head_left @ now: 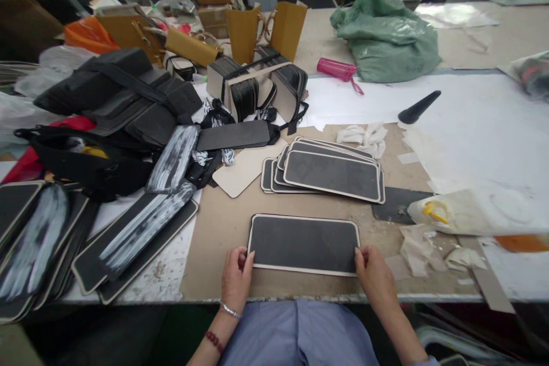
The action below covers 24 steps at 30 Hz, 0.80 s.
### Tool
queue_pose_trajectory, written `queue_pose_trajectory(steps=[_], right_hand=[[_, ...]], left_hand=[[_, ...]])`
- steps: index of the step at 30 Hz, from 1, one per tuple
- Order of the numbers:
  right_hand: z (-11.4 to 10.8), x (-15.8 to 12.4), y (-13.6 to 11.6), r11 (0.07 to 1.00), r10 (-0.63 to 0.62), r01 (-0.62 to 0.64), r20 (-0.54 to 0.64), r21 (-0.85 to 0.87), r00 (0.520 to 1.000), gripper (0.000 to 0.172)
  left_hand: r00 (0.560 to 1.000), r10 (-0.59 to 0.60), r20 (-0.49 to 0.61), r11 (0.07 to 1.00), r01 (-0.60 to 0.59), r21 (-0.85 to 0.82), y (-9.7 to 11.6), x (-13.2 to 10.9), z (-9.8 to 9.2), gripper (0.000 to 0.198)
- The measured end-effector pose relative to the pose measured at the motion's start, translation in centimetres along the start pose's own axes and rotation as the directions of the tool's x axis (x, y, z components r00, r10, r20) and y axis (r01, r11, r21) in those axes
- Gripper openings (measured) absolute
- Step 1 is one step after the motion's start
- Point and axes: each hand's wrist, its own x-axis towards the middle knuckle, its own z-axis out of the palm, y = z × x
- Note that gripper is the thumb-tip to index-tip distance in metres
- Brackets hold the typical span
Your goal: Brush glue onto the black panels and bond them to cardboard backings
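Left hand (pixel 237 271) and right hand (pixel 374 273) pinch a flat black rectangular panel (pixel 303 245), seemingly fully edged beige. Beyond them, similar panels (pixel 331 174) lie stacked.

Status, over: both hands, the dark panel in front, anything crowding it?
Left hand gripping left end of dark panel, right hand gripping right end. Pale-rimmed face up. Panel stack just beyond, not touching.

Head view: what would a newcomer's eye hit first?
The pale-bordered black panel, bottom centre, gripped at its short ends by the left hand and right hand. Just beyond it, a loose stack of similar panels; at the back, right of centre, a bulky green plastic bag.
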Motion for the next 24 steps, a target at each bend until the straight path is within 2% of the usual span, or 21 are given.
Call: queue_pose_trajectory(steps=[14,21,24], right_hand=[[-0.35,-0.06,-0.33,0.999,-0.009,0.01,0.02,-0.035,1.0,0.021],[-0.3,-0.09,-0.14,0.999,0.002,0.0,0.043,-0.035,0.999,0.023],[-0.2,0.03,0.09,0.999,0.015,-0.013,0.05,-0.036,0.999,0.024]], left_hand=[[0.999,0.054,-0.007,0.998,-0.054,0.028,0.51,0.35,-0.24,0.036],[0.997,0.077,-0.031,0.995,-0.074,0.067,-0.02,-0.03,-0.64,0.032],[0.978,0.18,-0.104,0.974,-0.163,0.157,0.19,0.13,-0.98,0.027]])
